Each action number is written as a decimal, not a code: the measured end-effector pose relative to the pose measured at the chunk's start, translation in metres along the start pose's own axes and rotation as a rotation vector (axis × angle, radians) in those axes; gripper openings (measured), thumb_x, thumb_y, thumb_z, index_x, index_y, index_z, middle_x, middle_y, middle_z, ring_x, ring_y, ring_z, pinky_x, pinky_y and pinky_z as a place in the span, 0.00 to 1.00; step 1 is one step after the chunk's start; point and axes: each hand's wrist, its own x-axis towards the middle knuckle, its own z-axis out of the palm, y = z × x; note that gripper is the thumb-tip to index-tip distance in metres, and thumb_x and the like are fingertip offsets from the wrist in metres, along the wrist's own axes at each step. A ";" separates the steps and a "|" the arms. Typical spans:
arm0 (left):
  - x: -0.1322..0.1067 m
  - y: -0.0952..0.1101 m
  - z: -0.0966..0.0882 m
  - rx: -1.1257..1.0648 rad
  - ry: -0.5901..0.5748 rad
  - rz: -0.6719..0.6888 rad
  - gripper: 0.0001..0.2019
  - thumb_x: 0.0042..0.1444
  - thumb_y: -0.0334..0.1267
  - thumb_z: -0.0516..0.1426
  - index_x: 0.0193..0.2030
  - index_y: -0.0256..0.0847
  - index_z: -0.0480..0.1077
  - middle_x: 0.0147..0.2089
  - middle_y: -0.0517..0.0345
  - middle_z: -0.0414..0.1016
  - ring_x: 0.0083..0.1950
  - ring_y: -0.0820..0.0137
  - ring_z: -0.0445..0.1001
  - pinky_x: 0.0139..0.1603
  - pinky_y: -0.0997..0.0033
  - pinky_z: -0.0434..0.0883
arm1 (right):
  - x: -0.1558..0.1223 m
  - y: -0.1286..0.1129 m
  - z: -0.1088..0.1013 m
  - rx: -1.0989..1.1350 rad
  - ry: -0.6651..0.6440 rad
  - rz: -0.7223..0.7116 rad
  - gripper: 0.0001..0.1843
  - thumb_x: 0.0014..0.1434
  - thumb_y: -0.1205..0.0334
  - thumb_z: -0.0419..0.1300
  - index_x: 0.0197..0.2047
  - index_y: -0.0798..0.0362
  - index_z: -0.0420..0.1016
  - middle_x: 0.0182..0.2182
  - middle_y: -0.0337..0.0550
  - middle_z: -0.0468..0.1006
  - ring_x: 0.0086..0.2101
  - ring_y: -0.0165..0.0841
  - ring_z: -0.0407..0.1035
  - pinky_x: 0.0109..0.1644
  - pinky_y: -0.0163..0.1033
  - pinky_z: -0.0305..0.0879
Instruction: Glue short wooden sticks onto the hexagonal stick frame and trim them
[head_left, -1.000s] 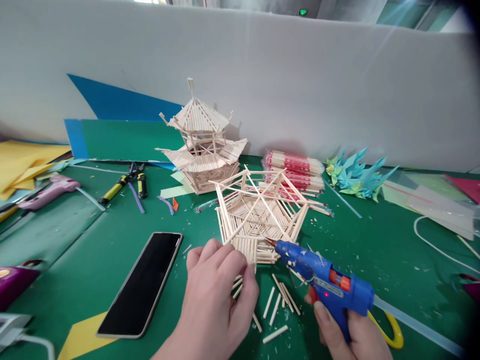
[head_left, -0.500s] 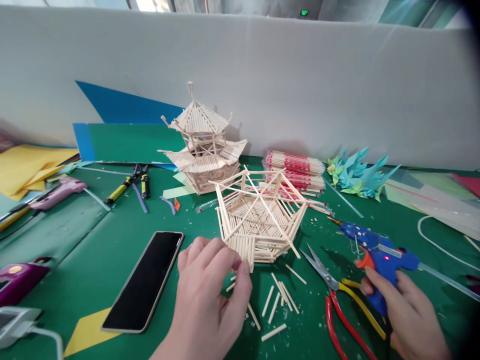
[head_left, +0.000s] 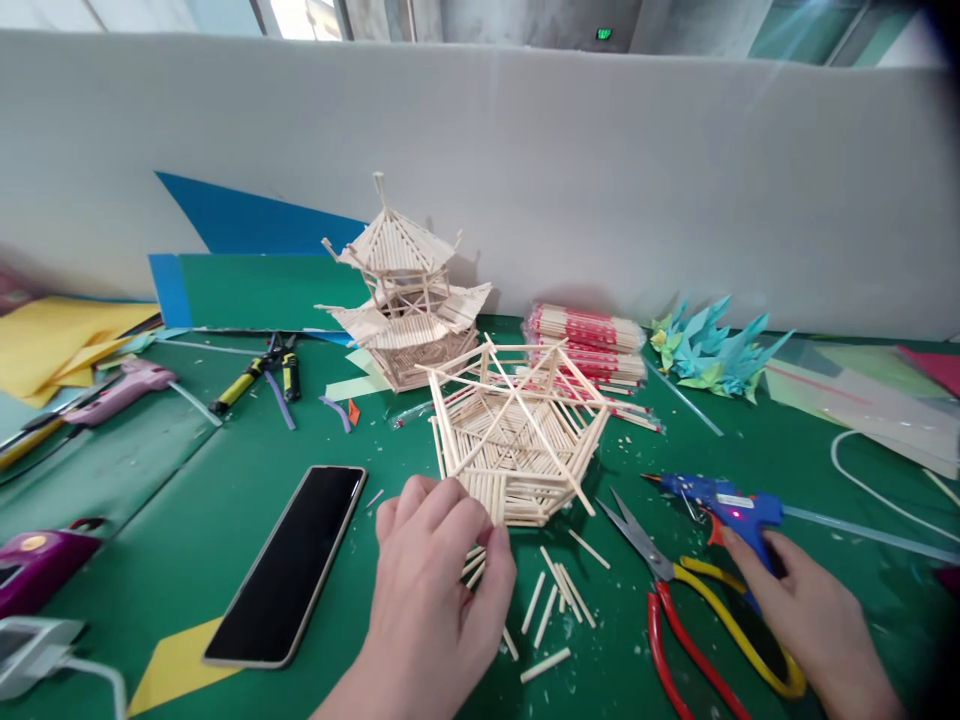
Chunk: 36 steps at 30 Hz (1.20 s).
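Observation:
Curled at the front edge of a many-sided wooden stick framework point(head_left: 517, 435) is my left hand point(head_left: 442, 585). Its thumb and fingers pinch at a wooden stick point(head_left: 495, 495) in the front panel, though the fingertips are partly hidden. At the right, my right hand point(head_left: 810, 620) is wrapped round the handle of a blue hot glue gun point(head_left: 739, 510). The gun has an orange trigger and a lit red light, its nozzle points left, and a clear glue stick runs out of its back. Scissors point(head_left: 660, 565) with red and yellow handles lie between the hands.
Short cut sticks point(head_left: 555, 600) lie before the framework. A stick pagoda point(head_left: 409, 290) and bagged sticks point(head_left: 585, 335) stand behind it. A phone point(head_left: 289, 565), pliers point(head_left: 259, 375) and a pink glue gun point(head_left: 124, 390) are at left. Teal folded paper point(head_left: 712, 350) sits back right.
My right hand has lowered the blue glue gun towards the table, and the gun now lies flatter, further left. My left hand has shifted slightly right at the framework's front edge.

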 end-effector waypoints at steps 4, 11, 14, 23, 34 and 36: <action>0.002 0.001 0.002 -0.002 0.002 0.006 0.11 0.53 0.28 0.48 0.21 0.41 0.55 0.23 0.61 0.60 0.29 0.68 0.58 0.29 0.66 0.53 | 0.002 0.007 0.003 -0.017 -0.011 -0.011 0.25 0.48 0.37 0.49 0.32 0.51 0.68 0.14 0.40 0.70 0.22 0.41 0.68 0.28 0.41 0.64; 0.008 0.003 0.003 0.016 -0.022 0.023 0.11 0.52 0.29 0.48 0.20 0.40 0.55 0.23 0.60 0.60 0.29 0.68 0.57 0.29 0.65 0.53 | -0.008 0.009 0.005 -0.010 0.333 -0.178 0.28 0.50 0.41 0.51 0.42 0.58 0.67 0.37 0.54 0.71 0.35 0.45 0.68 0.38 0.46 0.64; 0.007 0.008 0.004 -0.028 -0.001 0.019 0.11 0.52 0.29 0.48 0.20 0.40 0.56 0.24 0.59 0.60 0.29 0.68 0.57 0.29 0.64 0.53 | -0.048 -0.026 0.007 0.356 0.361 -0.264 0.20 0.51 0.45 0.53 0.38 0.52 0.69 0.33 0.46 0.73 0.31 0.38 0.68 0.35 0.40 0.64; -0.021 0.016 0.010 -0.273 0.159 -0.063 0.11 0.52 0.25 0.48 0.22 0.41 0.59 0.25 0.60 0.59 0.30 0.68 0.59 0.30 0.63 0.56 | -0.139 -0.134 0.048 1.065 -0.630 -0.638 0.13 0.54 0.54 0.53 0.24 0.53 0.68 0.19 0.35 0.62 0.22 0.26 0.55 0.24 0.29 0.55; -0.019 0.003 0.010 -0.247 0.238 -0.020 0.08 0.49 0.25 0.52 0.30 0.43 0.65 0.28 0.59 0.62 0.32 0.67 0.61 0.31 0.63 0.60 | -0.133 -0.138 0.046 1.009 -0.636 -0.466 0.17 0.51 0.48 0.55 0.22 0.54 0.63 0.17 0.32 0.57 0.19 0.24 0.48 0.21 0.29 0.47; -0.017 -0.006 0.006 -0.207 0.245 -0.026 0.10 0.49 0.24 0.52 0.36 0.42 0.65 0.32 0.56 0.63 0.36 0.65 0.62 0.35 0.62 0.62 | -0.123 -0.142 0.040 0.936 -0.630 -0.453 0.15 0.52 0.51 0.56 0.23 0.54 0.64 0.17 0.31 0.57 0.19 0.23 0.49 0.21 0.28 0.47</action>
